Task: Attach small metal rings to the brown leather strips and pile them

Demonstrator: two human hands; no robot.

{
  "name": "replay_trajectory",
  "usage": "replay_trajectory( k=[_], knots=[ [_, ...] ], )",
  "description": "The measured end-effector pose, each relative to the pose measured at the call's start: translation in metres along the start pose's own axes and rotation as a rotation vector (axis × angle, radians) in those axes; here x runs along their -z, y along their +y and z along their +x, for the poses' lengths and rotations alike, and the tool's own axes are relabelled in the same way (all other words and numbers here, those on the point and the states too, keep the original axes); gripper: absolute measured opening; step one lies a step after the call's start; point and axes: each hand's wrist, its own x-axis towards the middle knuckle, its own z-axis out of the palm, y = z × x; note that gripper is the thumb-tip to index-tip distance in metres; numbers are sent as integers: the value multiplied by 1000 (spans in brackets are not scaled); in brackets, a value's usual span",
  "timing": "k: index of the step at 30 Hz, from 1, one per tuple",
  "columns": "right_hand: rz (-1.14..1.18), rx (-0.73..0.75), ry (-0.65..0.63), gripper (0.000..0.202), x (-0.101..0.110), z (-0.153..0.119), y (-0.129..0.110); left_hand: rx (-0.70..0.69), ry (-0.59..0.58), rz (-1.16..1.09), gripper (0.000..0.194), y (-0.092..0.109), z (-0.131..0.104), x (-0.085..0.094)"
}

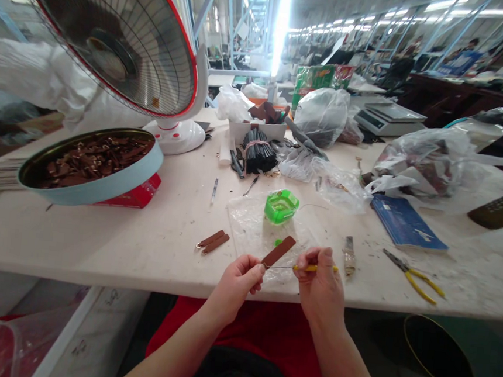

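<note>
Between thumb and fingers, my left hand (240, 281) pinches a brown leather strip (280, 252) at its lower end, where a small brassy ring seems to sit. My right hand (320, 285) is closed on the yellow handle of a thin needle-like tool (310, 268). The tool's metal shaft points left and its tip meets the strip's end by my left thumb. Just beyond is a green plastic dish (281, 206) on a clear plastic sheet (249, 217). Two more brown strips (214, 242) lie to the left, one with a metal ring showing.
A large round tin (97, 184) full of brown pieces stands left, below a fan (114, 41). Yellow-handled pliers (415, 277), a taped blade-like piece (349, 256) and a blue book (409, 223) lie right. Two pens (215, 191), black strips (259, 153) and plastic bags (322, 115) are behind.
</note>
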Motion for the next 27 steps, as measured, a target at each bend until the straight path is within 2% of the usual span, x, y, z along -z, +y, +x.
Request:
replay_trajectory(
  k=[4, 7, 9, 12, 14, 17, 19, 24, 27],
  knots=[
    [73, -33, 62, 39, 1, -2, -6, -71, 46, 101, 16, 1, -5, -1],
    [131, 9, 130, 40, 8, 0, -19, -117, 94, 222, 15, 1, -8, 2],
    [24, 69, 109, 40, 11, -2, -25, -130, 119, 229, 14, 2, -10, 4],
    [-295, 133, 64, 40, 13, -13, -21, -153, 136, 174, 14, 6, -13, 4],
    [-441, 105, -14, 35, 12, -23, -12, -149, 118, 166, 14, 9, -15, 3],
    [-561, -11, -282, 34, 7, -29, 0, -101, 47, 173, 14, 13, -18, 1],
    [-607, -67, -391, 36, 3, -29, 4, -74, 25, 156, 15, 15, -20, 0],
    [-570, -188, -488, 33, -6, -25, 9, -82, 16, 123, 10, 18, -22, 8],
    [-604, -209, -489, 26, -11, -27, 17, -113, 49, 163, 10, 14, -21, 16]
  ],
)
